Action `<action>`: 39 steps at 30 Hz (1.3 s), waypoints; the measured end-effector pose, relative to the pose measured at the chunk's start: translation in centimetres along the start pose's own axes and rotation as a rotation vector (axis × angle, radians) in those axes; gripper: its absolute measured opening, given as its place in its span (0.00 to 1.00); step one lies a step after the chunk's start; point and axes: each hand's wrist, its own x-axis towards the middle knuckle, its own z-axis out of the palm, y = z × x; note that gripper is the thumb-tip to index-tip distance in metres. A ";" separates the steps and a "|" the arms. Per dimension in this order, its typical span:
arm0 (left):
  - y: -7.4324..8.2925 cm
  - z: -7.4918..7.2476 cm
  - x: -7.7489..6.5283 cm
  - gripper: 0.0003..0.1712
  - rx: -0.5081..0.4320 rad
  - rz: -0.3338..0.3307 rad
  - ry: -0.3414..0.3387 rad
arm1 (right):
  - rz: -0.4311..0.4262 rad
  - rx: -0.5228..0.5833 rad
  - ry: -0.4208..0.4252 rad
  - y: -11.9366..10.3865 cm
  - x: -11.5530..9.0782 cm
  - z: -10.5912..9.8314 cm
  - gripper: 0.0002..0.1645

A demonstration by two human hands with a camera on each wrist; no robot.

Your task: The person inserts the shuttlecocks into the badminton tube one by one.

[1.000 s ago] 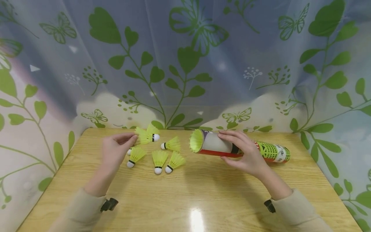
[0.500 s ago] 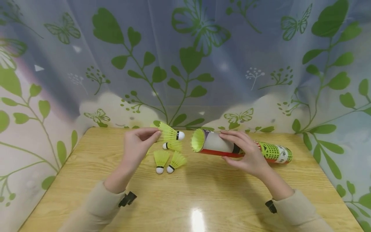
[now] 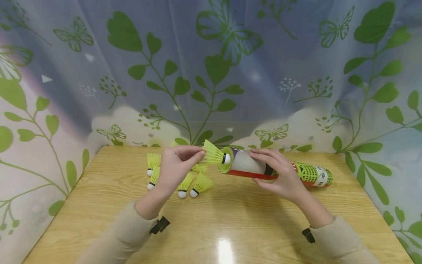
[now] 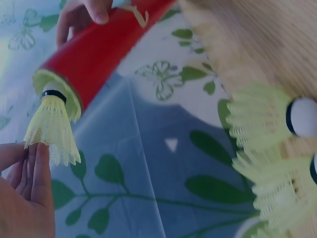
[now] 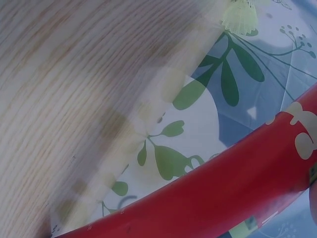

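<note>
My left hand pinches a yellow shuttlecock by the edge of its skirt. Its white base points right, at the mouth of a shuttlecock tube. In the left wrist view the base of this shuttlecock sits just inside the rim of the red tube. My right hand grips the tube around its middle, thumb below and fingers over the top. The tube lies sideways, its open end raised and facing left. Only its red side shows in the right wrist view.
Several other shuttlecocks lie on the wooden table left of the tube, among them one shuttlecock nearest it; my left hand partly covers the group. A patterned curtain hangs behind the table's back edge and at both sides.
My left hand has lifted a shuttlecock from the back of the group and carried it right to the tube's mouth. The right hand and the tube have stayed nearly still.
</note>
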 end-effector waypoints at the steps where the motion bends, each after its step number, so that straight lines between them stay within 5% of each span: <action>1: 0.0 0.3 0.0 0.07 -0.005 0.009 -0.015 | 0.001 0.000 -0.001 0.0 0.0 0.0 0.43; 12: 0.3 2.8 -0.1 0.05 -0.042 0.030 -0.096 | -0.003 0.020 -0.002 0.1 0.1 0.0 0.42; 39: 0.4 4.3 0.5 0.04 0.013 0.044 -0.232 | -0.024 0.029 0.012 0.0 0.0 0.1 0.41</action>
